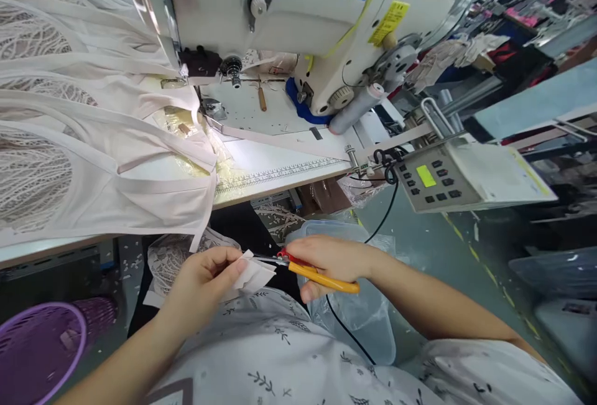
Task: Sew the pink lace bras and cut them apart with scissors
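Observation:
My left hand pinches a pale pink piece of fabric between thumb and fingers, above my lap. My right hand grips scissors with orange and red handles. Their blades point left and reach the edge of the fabric; whether they are closed on it I cannot make out. More of the garment, with a lace part, hangs down behind my left hand onto my lap. On the table at the left lie several pale pink lace garments, partly overlapping.
A JUKI sewing machine stands over the table, with a ruler strip along the front edge. A control box sits at the right. Below are a clear plastic bin and a purple basket. A black cable hangs nearby.

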The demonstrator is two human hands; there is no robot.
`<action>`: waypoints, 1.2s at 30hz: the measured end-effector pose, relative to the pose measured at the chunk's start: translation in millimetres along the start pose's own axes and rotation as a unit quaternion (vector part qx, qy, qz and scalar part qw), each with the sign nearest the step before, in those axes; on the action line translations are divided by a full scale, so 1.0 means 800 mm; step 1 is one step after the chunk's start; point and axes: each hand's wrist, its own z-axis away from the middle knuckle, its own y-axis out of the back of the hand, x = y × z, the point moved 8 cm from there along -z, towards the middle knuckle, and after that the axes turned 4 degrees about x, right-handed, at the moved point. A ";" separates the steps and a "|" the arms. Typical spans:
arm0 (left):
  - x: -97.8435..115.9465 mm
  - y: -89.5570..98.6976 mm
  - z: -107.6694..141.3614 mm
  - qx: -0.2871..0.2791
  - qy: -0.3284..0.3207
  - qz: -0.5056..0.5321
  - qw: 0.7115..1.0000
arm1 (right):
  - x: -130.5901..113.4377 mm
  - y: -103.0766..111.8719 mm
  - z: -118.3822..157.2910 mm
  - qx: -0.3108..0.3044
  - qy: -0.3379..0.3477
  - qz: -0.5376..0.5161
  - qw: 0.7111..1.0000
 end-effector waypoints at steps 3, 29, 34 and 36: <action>-0.003 -0.001 -0.004 0.013 0.005 -0.012 1.000 | -0.003 0.008 0.007 -0.001 -0.024 0.037 0.999; -0.016 -0.021 -0.015 -0.046 0.113 0.103 0.987 | 0.007 0.016 0.008 -0.031 -0.086 0.052 0.994; -0.013 -0.020 -0.013 -0.047 0.105 0.102 0.988 | 0.008 0.011 0.007 -0.001 -0.085 0.025 0.996; -0.015 -0.019 -0.013 -0.050 0.103 0.099 0.988 | 0.013 0.008 0.005 0.016 -0.086 0.008 0.996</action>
